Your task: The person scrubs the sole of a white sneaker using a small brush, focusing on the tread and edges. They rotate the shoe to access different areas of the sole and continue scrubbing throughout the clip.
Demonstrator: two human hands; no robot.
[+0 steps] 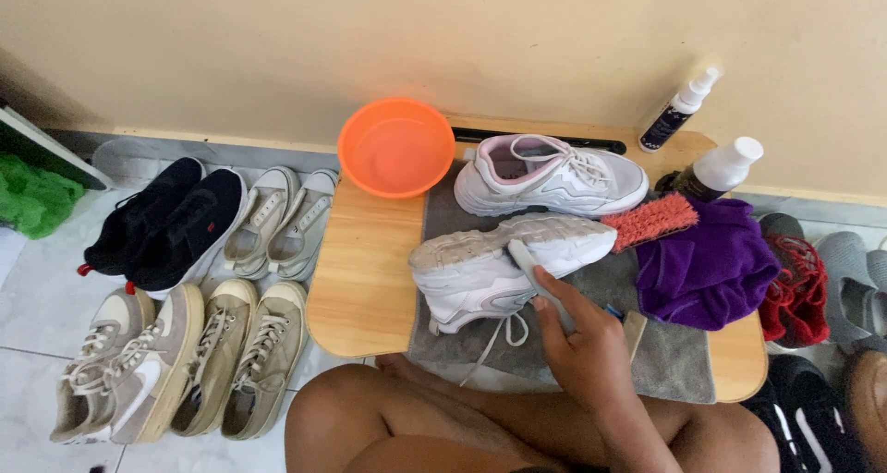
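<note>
Right hand (pixel 582 344) grip pinched around a slim pale-handled brush (pixel 539 284), head touching the side of the white chunky sneaker (pixel 504 265) lying tipped on a grey cloth (pixel 679 357) on the wooden surface (pixel 365 279). Sneaker sits up-left of the grip, long axis running left-right. Forearm rises from lower right. Left hand not visible. Orange plastic basin (pixel 395 148) beyond.

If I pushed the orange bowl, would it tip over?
Probably not: the orange bowl looks wide and low. It seems thin plastic, so likely light and easy to slide. It overhangs the wooden table edge, so it might drop off.
</note>
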